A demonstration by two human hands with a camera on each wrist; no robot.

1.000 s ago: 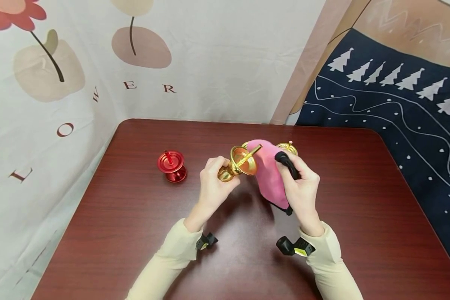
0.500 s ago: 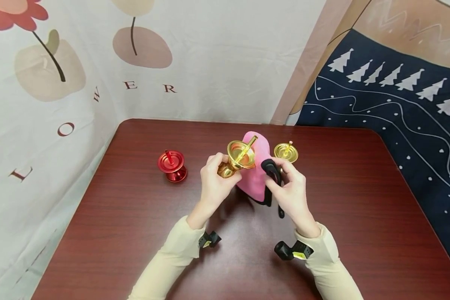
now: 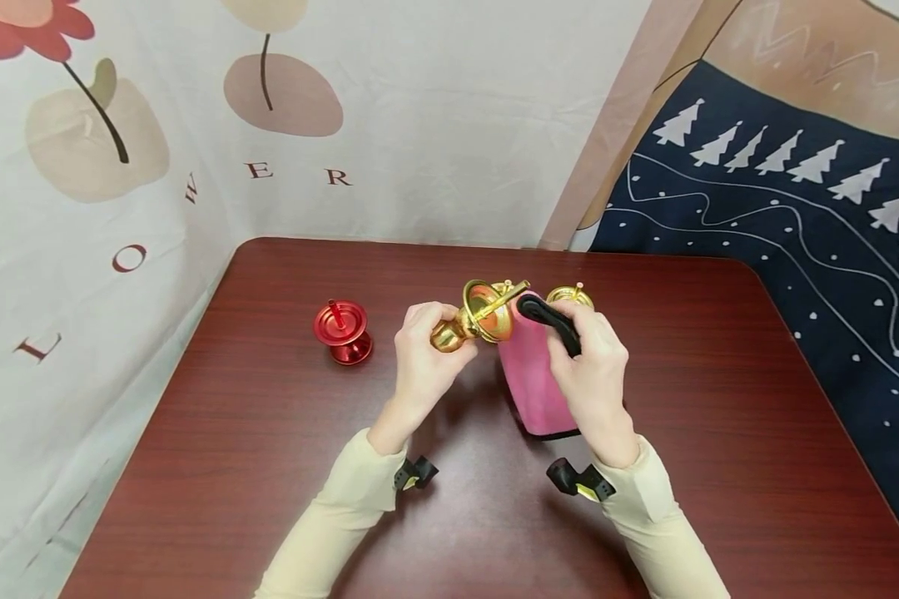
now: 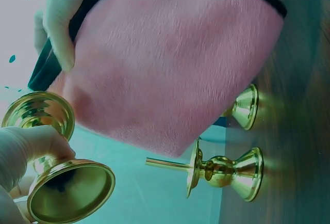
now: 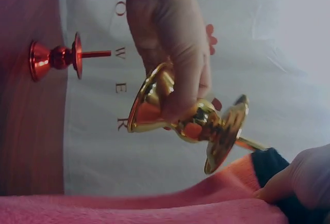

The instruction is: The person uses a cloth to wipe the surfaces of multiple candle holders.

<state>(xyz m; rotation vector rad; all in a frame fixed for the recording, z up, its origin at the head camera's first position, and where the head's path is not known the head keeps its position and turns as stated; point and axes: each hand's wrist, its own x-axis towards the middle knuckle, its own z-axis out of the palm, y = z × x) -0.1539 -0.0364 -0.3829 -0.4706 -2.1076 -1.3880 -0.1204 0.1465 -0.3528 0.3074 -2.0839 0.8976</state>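
Observation:
My left hand (image 3: 429,353) grips a gold candlestick (image 3: 449,334) by its stem and base, tilted with its dish and pin toward the right. In my right hand (image 3: 595,378) is a pink cloth (image 3: 535,383) with black edging, pinched by its bunched black edge. The cloth hangs down just right of the held candlestick. In the right wrist view, the pin's tip is right at the black edging (image 5: 270,162). Two more gold candlesticks stand behind the cloth; the left wrist view shows a nearer candlestick (image 4: 219,171) and a partly covered candlestick (image 4: 245,108).
A red candlestick (image 3: 341,324) stands upright on the brown table (image 3: 270,433), left of my left hand. Behind the table hangs a pale printed curtain (image 3: 434,125), with a dark blue tree-patterned cloth (image 3: 749,216) at the right.
My right hand swung left with the cloth, then back right. The held candlestick tipped more upright, then leaned right again. The standing candlesticks stayed in place.

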